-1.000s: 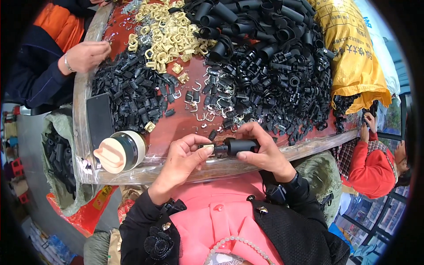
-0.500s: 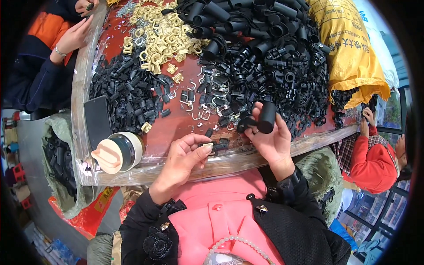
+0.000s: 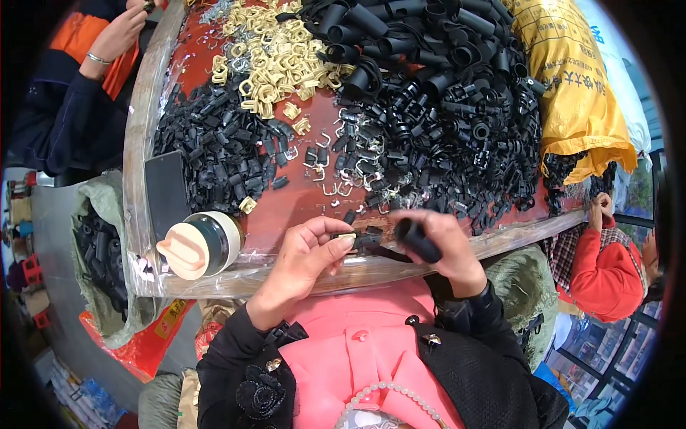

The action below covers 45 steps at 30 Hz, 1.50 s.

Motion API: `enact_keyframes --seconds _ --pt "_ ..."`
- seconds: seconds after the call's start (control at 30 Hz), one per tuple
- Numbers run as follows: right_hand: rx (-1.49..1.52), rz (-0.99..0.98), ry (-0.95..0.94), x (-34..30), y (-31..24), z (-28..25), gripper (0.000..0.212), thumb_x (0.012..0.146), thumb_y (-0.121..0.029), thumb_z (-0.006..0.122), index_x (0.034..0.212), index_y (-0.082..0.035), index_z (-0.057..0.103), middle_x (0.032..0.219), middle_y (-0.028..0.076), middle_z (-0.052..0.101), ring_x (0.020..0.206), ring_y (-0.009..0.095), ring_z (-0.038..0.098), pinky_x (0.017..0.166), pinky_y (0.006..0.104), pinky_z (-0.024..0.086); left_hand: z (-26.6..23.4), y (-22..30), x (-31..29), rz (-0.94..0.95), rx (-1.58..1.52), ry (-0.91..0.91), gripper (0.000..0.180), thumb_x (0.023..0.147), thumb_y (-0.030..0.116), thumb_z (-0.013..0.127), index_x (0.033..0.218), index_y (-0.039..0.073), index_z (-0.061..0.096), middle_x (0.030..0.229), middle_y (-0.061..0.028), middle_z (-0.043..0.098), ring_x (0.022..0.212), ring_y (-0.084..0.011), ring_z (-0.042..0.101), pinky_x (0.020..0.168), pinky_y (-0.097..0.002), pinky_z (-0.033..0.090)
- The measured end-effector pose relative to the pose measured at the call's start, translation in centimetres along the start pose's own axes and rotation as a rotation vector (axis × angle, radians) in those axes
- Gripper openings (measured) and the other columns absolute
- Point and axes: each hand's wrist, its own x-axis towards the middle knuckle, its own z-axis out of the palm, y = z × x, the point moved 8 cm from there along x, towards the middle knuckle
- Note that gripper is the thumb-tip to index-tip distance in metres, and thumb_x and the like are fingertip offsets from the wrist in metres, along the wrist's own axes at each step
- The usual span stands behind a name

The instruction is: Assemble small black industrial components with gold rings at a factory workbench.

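My left hand [image 3: 309,259] is closed in a pinch on a small black plastic part [image 3: 367,240], and a bit of cream plastic shows at the fingertips. My right hand [image 3: 454,252], slightly blurred, is wrapped round a black plastic tube [image 3: 418,242] whose open end faces the left hand. A black strap-like piece trails below the tube. The two held things are close together over the table's near edge; whether they touch I cannot tell. Just beyond the left fingertips lies a loose small black piece [image 3: 349,217].
Cream plastic buckles [image 3: 286,61], small black clips [image 3: 221,143], metal hooks [image 3: 343,187] and black tubes [image 3: 400,46] are heaped on the red table [image 3: 296,196]. A lidded jar [image 3: 200,247] and a dark phone-like slab [image 3: 164,187] sit left. Co-workers' hands [image 3: 114,46] work nearby; a yellow sack [image 3: 579,93] stands right.
My right hand has turned over and come down and nearer, tipping the tube so its open end now shows. The left hand has hardly moved, still pinching its part.
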Motion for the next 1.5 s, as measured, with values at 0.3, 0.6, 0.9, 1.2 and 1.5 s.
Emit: enact_keyframes --seconds 0.3,0.6,0.9,1.2,1.5 --pt "-0.982 -0.458 -0.102 0.9 -2.6 4.4 0.029 0.089 -0.023 0.038 0.097 0.002 0.051 0.078 0.016 0.055 0.067 0.031 0.056 0.057 0.0332 0.043 1.2 0.2 0.5 -0.031 0.234 -0.063 0.020 0.078 0.011 0.059 0.095 0.000 0.054 0.066 0.0013 0.053 0.052 -0.0021 0.044 0.046 -0.0153 0.035" --pt "-0.926 -0.334 0.086 1.3 -0.8 2.4 0.037 0.091 -0.028 0.032 0.098 0.003 0.051 0.071 0.011 0.056 0.061 0.019 0.055 0.058 0.0256 0.041 0.8 -1.6 1.1 -0.122 0.269 -0.030 0.021 0.079 0.011 0.058 0.097 0.000 0.055 0.068 0.0012 0.054 0.055 -0.0027 0.047 0.049 -0.0155 0.039" --pt "-0.736 -0.292 0.165 1.1 -0.5 1.2 0.039 0.092 -0.030 0.029 0.100 0.001 0.050 0.068 0.004 0.052 0.068 0.010 0.049 0.064 0.0227 0.038 1.9 -1.8 1.2 -0.128 0.262 -0.036 0.031 0.081 0.010 0.056 0.109 0.000 0.050 0.082 -0.0023 0.056 0.064 -0.0049 0.051 0.058 -0.0177 0.043" --pt "-0.640 -0.254 0.204 0.5 -0.6 0.2 0.037 0.091 -0.033 0.031 0.101 -0.002 0.048 0.071 0.007 0.052 0.068 0.014 0.051 0.063 0.0256 0.040 3.6 -0.8 1.2 0.137 0.211 -0.131 0.064 0.080 0.005 0.057 0.131 -0.001 0.018 0.112 -0.0077 0.046 0.095 -0.0103 0.048 0.081 -0.0228 0.040" --pt "-0.652 -0.563 -0.019 0.0 -3.1 3.0 0.071 0.081 -0.059 0.030 0.116 0.003 0.038 0.109 0.015 0.045 0.100 0.021 0.045 0.084 0.0321 0.036 4.6 0.0 1.2 0.167 -0.062 -0.121 0.074 0.077 0.004 0.060 0.133 0.000 0.012 0.114 -0.0093 0.045 0.101 -0.0133 0.046 0.087 -0.0251 0.036"
